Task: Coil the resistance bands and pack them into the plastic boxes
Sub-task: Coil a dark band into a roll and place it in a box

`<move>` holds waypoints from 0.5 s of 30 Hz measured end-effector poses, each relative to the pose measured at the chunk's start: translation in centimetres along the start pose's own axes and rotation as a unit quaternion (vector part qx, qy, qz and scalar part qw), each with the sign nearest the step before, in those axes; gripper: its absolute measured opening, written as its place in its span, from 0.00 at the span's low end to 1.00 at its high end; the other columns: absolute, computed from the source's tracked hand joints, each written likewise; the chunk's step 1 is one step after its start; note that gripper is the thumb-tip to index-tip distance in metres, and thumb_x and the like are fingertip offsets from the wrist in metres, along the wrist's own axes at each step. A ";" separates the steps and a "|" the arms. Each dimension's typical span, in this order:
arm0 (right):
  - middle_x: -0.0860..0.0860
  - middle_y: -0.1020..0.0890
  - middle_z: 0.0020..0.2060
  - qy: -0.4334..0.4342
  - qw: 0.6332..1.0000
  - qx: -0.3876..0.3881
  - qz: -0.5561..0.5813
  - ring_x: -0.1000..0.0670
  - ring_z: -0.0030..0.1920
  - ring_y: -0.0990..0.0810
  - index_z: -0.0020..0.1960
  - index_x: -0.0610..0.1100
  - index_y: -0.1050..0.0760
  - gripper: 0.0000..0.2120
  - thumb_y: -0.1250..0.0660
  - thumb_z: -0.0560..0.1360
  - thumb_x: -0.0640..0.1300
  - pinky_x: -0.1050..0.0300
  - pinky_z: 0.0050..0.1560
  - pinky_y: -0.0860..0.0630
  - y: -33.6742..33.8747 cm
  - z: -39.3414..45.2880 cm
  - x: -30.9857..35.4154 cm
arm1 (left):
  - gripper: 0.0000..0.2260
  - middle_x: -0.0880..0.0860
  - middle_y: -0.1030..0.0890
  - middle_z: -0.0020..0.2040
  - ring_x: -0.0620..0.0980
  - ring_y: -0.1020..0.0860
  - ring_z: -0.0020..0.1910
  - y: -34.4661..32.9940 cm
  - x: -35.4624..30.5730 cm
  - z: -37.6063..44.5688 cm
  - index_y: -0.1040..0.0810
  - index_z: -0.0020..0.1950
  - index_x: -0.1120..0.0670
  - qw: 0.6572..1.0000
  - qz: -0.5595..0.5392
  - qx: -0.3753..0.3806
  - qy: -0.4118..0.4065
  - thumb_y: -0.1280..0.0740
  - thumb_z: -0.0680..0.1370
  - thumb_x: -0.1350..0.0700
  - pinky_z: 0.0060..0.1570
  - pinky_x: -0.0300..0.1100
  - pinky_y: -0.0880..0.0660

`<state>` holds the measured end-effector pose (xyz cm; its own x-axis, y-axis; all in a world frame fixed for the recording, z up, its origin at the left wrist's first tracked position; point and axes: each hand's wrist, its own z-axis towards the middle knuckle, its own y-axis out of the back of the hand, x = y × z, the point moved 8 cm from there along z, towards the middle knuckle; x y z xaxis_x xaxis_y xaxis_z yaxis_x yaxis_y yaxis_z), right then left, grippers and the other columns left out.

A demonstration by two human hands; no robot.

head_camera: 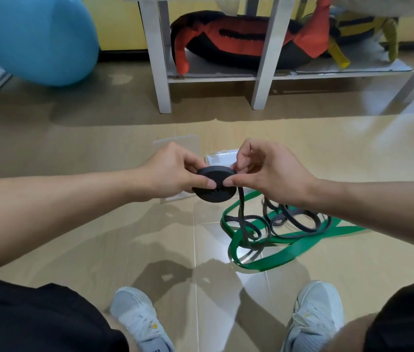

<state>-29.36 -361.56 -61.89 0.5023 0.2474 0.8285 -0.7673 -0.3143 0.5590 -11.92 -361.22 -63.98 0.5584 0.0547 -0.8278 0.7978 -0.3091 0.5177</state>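
Two hands are closed on one tightly wound black coil (213, 185) of resistance band, held above the floor (99, 237); the left hand (175, 171) grips its left edge, thumb pressed on the top face; the right hand (266, 171) pinches the band at the coil's right edge between thumb and fingers, so each grip is narrow and full. From that pinch the black band's loose tail (264, 224) hangs down and lies in open loops on the floor; a green band (289, 250) is spread beneath and around those loops, touching them. Clear plastic boxes (222, 157) are seen just behind the hands, partly hidden. White shoes (134, 316) are planted nearer the camera; a white shelf unit (160, 72) stands beyond, with a blue ball (35, 39) at far left.
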 end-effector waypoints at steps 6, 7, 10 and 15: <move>0.52 0.13 0.40 -0.011 1.000 0.001 0.023 0.54 0.40 0.14 0.47 0.47 0.23 0.14 0.19 0.68 0.42 0.59 0.43 0.17 0.3 0.1 -0.3 | 0.05 0.62 0.13 0.46 0.60 0.13 0.48 -0.4 1.2 0.0 0.17 0.44 0.60 0.989 -0.140 0.005 0.051 0.23 0.73 0.64 0.52 0.51 0.16; 0.53 0.13 0.39 -0.011 1.000 -0.002 0.028 0.54 0.39 0.14 0.47 0.47 0.22 0.14 0.19 0.68 0.41 0.59 0.43 0.17 0.3 0.2 -0.2 | 0.05 0.62 0.13 0.47 0.60 0.13 0.49 -0.6 1.3 -0.1 0.18 0.44 0.61 0.986 -0.156 0.015 0.055 0.23 0.73 0.64 0.53 0.51 0.16; 0.54 0.13 0.38 -0.001 1.000 0.004 0.012 0.55 0.38 0.14 0.46 0.49 0.20 0.12 0.19 0.67 0.41 0.62 0.41 0.19 0.1 0.2 0.2 | 0.07 0.56 0.13 0.45 0.53 0.14 0.46 -0.9 0.8 -0.1 0.18 0.46 0.58 0.993 -0.104 0.037 0.035 0.22 0.73 0.61 0.52 0.48 0.16; 0.56 0.13 0.41 0.005 0.998 0.034 -0.053 0.59 0.41 0.15 0.46 0.52 0.17 0.10 0.19 0.68 0.44 0.57 0.49 0.17 -1.4 -0.3 0.3 | 0.07 0.49 0.13 0.37 0.48 0.13 0.40 -0.6 -1.6 0.1 0.14 0.43 0.53 0.994 0.092 0.009 -0.051 0.19 0.70 0.57 0.48 0.46 0.16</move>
<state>-28.30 -360.77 -62.41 0.5747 0.2906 0.7650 -0.6811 -0.3484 0.6440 -13.32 -361.19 -63.00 0.6677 -0.1011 -0.7376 0.6797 -0.3212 0.6594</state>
